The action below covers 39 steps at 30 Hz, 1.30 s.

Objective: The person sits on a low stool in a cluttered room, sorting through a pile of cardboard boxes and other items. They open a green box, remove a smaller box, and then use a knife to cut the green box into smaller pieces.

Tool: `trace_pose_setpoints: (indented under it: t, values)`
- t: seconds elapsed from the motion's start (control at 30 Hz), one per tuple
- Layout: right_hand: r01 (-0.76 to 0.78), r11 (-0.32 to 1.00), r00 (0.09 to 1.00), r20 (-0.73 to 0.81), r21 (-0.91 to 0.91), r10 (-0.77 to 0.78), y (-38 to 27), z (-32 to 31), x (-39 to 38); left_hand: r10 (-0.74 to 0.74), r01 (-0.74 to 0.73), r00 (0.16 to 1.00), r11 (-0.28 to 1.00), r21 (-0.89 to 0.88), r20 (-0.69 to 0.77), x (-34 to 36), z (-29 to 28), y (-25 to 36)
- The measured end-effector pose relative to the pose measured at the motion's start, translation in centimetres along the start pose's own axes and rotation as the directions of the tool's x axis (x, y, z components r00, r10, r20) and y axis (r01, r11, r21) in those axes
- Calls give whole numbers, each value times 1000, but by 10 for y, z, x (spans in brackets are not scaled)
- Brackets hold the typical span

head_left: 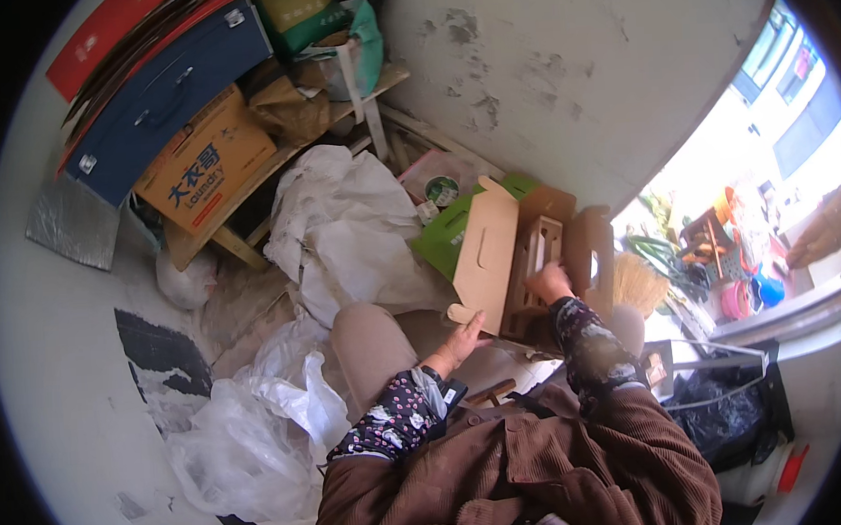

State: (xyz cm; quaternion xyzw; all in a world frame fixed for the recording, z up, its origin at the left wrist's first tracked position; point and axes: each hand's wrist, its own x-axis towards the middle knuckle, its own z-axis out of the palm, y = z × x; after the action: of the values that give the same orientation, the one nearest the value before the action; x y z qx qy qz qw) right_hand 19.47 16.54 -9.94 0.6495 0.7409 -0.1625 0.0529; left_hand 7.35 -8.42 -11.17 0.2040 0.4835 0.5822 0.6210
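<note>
An opened brown cardboard box (485, 250) with flaps and a handle slot stands in front of my knees. My left hand (461, 342) holds its near left edge, thumb up by the small side flap and fingers against the wall. Inside the box, my right hand (549, 282) is closed at the near end of a light-brown slotted piece (539, 242), which looks like wood or cardboard. Its fingertips are partly hidden. Behind the box lies a green carton (446, 234).
White sacking (343, 229) and crumpled clear plastic (249, 433) lie to the left. A low bench (233, 232) carries a printed carton (208, 164) and a blue case (169, 95). To the right are a straw broom (636, 284) and a black bag in a frame (723, 403).
</note>
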Motion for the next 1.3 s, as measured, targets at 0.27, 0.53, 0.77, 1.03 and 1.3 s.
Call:
trace_pose_setpoints:
  t: [0.27, 0.53, 0.77, 1.03, 1.3]
  values:
    - [185, 942, 979, 29, 281, -201, 22, -50, 1, -10, 10, 1000, 1000, -8, 5, 10, 5, -3]
    - [397, 837, 907, -301, 376, -295, 51, -131, -58, 95, -136, 988, 909, 393, 122, -8, 16, 27]
    - [484, 757, 856, -417, 440, -305, 74, -150, -98, 484, -474, 869, 753, 456, 104, -22, 33, 43]
    - [543, 670, 816, -507, 506, -278, 82, -145, -98, 465, -427, 882, 725, 541, 73, -20, 28, 51]
    - [709, 334, 700, -674, 621, -234, 81, -164, -121, 505, -434, 859, 626, 648, 87, -34, 55, 85]
